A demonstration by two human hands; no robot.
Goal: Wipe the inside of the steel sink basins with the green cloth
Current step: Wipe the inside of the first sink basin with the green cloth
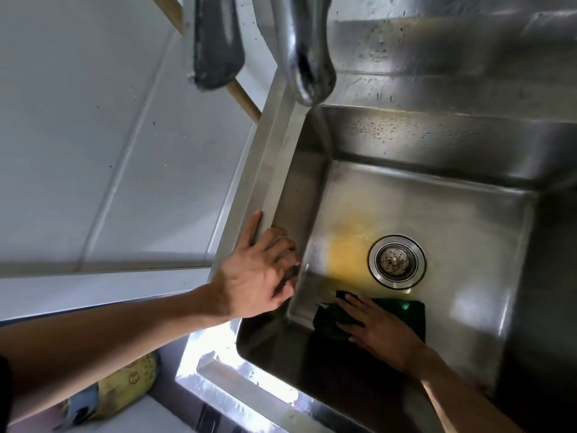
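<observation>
A steel sink basin (pixel 437 214) fills the right of the view, with a round drain strainer (pixel 396 261) in its floor and a yellowish patch left of the drain. The green cloth (pixel 409 317) lies flat on the basin floor just in front of the drain. My right hand (pixel 379 328) presses down on the cloth with its fingers spread. My left hand (pixel 256 276) rests on the basin's left rim, thumb on top of the rim and fingers curled over the inner wall.
A steel faucet spout (pixel 303 57) hangs over the basin's back left corner. White tiled wall (pixel 93 135) lies to the left, with a dark brush head on a wooden handle (pixel 215 42) leaning there. A yellow patterned object (pixel 112 392) sits low at the left.
</observation>
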